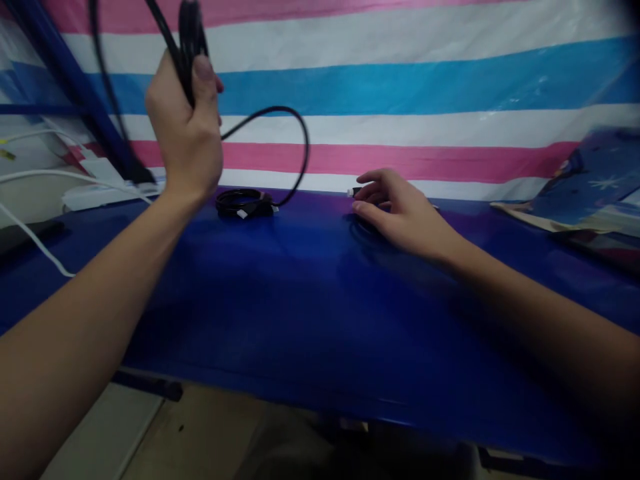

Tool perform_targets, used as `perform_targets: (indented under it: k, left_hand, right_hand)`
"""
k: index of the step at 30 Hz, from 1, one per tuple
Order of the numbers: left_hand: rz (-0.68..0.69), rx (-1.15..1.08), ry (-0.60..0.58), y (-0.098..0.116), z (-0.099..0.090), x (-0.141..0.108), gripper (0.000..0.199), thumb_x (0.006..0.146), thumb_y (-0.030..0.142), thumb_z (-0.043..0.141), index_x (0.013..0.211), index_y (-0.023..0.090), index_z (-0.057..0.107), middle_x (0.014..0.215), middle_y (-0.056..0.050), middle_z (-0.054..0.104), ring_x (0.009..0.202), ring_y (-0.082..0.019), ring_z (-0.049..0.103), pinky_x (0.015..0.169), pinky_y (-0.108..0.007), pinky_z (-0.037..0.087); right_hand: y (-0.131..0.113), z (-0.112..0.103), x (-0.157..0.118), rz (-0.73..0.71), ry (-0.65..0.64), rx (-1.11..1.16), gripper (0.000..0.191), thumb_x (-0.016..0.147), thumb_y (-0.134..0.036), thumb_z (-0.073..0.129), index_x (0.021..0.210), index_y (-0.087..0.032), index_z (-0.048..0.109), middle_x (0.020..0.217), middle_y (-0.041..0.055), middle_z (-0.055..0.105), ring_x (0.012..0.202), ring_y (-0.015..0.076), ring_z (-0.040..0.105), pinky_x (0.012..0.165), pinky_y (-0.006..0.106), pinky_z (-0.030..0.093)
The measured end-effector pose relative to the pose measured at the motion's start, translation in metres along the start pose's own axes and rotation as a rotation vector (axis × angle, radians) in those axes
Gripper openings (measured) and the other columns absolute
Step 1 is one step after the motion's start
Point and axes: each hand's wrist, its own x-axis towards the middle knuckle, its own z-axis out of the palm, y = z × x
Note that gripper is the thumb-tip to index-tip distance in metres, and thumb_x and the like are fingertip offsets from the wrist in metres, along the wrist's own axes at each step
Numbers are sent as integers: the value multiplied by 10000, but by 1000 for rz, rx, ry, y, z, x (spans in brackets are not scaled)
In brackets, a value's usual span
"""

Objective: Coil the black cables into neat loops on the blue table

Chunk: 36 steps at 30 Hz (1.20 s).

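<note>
Raised above the table's left side, my left hand [187, 127] is closed around a looped black cable [193, 33]. One length of that cable curves out to the right and down toward a coiled black cable [239, 202], which lies at the table's back and shows light connector ends. My right hand [393, 207] is low over the back of the table, its fingers curved. A black connector with a white tip [354, 192] shows beside its fingertips. Whether the fingers grip it cannot be made out, as the palm side is partly hidden.
The blue table [280, 300] has its front edge below. White cables [75, 175] and a white box-like object [93, 193] are at the left, near a blue metal post [85, 93]. Papers or packets [585, 180] stand at the right. A striped sheet [400, 87] hangs behind.
</note>
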Motion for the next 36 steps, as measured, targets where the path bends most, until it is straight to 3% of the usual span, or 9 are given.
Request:
perform_targets:
  k: [3, 9, 12, 14, 17, 20, 24, 30, 36]
  left_hand:
    - [335, -85, -87, 8, 17, -15, 265, 971, 341, 418, 830, 188, 583, 631, 24, 392, 535, -77, 397, 513, -219, 306]
    - [310, -210, -216, 15, 38, -45, 306, 959, 360, 444, 703, 204, 510, 605, 25, 324, 484, -75, 286, 489, -256, 247]
    - [396, -170, -206, 17, 41, -55, 321, 954, 302, 457, 649, 205, 461, 609, 24, 335, 502, -79, 301, 525, -275, 240]
    - [482, -111, -209, 20, 41, -59, 329, 952, 271, 452, 629, 207, 440, 583, 26, 359, 516, -83, 331, 555, -283, 236]
    - [541, -26, -293, 24, 39, -65, 348, 958, 276, 425, 617, 207, 409, 574, 27, 386, 541, -87, 366, 577, -275, 236]
    - [538, 27, -459, 28, 38, -71, 401, 957, 283, 419, 571, 196, 351, 553, 33, 352, 519, -75, 357, 573, -263, 232]
    - [533, 22, -653, 30, 38, -78, 442, 947, 345, 454, 543, 183, 378, 515, 42, 302, 495, -69, 341, 547, -254, 225]
    - [666, -199, -562, 25, 46, -86, 383, 937, 353, 484, 595, 186, 446, 539, 40, 381, 534, -85, 441, 559, -246, 307]
    - [793, -200, -521, 16, 62, -98, 174, 911, 323, 524, 807, 184, 538, 828, -42, 554, 874, -164, 548, 828, -289, 434]
  right_hand:
    - [-6, 1, -3, 122, -206, 328, 500, 875, -445, 555, 1280, -172, 448, 1085, 106, 649, 889, 191, 660, 779, 347, 541]
    - [-26, 2, -10, 330, -833, 775, 649, 905, -660, 302, 1310, -170, 435, 729, 85, 682, 498, 173, 629, 500, 287, 517]
    - [-35, 6, -13, 377, -1064, 975, 700, 906, -688, 183, 1311, -178, 441, 840, 118, 704, 568, 196, 671, 478, 279, 509]
    - [-39, 10, -14, 377, -1095, 1109, 710, 908, -690, 137, 1163, -161, 537, 1013, 149, 690, 692, 216, 702, 523, 294, 533]
    - [-44, 13, -14, 373, -918, 1171, 658, 917, -674, 207, 974, -142, 590, 1129, 141, 648, 822, 217, 700, 632, 309, 562]
    - [-47, 15, -14, 360, -663, 1144, 462, 962, -531, 317, 966, -163, 597, 1042, 80, 653, 874, 171, 679, 707, 273, 557]
    - [-49, 17, -17, 286, -496, 1145, 293, 961, -409, 399, 1062, -206, 584, 1049, 47, 651, 899, 141, 641, 737, 271, 555]
    - [-70, 12, -17, 259, -319, 1215, 187, 967, -280, 382, 955, -199, 550, 966, 27, 642, 879, 143, 618, 785, 310, 543]
    - [-82, 2, -11, 469, 103, 1114, 244, 917, -188, 423, 676, -183, 452, 701, -17, 463, 644, 67, 486, 663, 200, 477]
